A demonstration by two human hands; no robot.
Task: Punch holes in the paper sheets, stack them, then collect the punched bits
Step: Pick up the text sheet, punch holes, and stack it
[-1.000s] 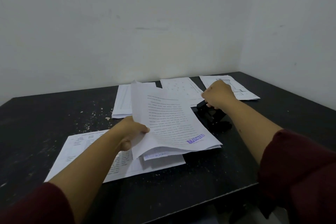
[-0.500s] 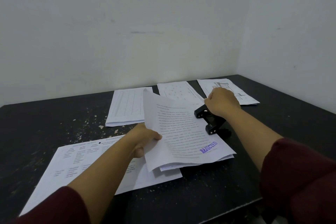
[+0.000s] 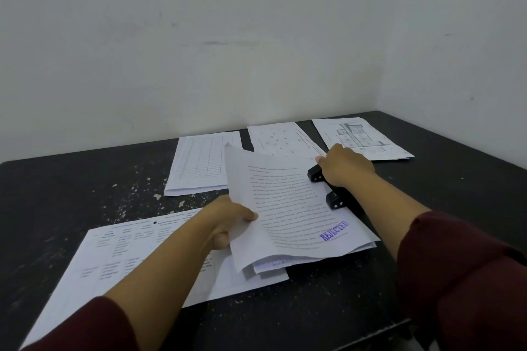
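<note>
My left hand grips the left edge of a small bundle of printed sheets, the top one stamped "REJECTED" in blue. The bundle's right edge lies against the black hole punch in the middle of the dark table. My right hand rests palm down on top of the punch, covering most of it. A large sheet with a table of text lies flat under my left forearm. Tiny white paper bits speckle the tabletop to the left.
Three more paper stacks lie along the back: a ruled form, a dotted sheet and a floor-plan drawing. White walls meet in a corner behind the table; its front edge runs at lower right.
The bundle has slid right toward the punch with my left hand. My right hand stays on the punch. The camera has tilted, so everything sits slightly lower in view.
</note>
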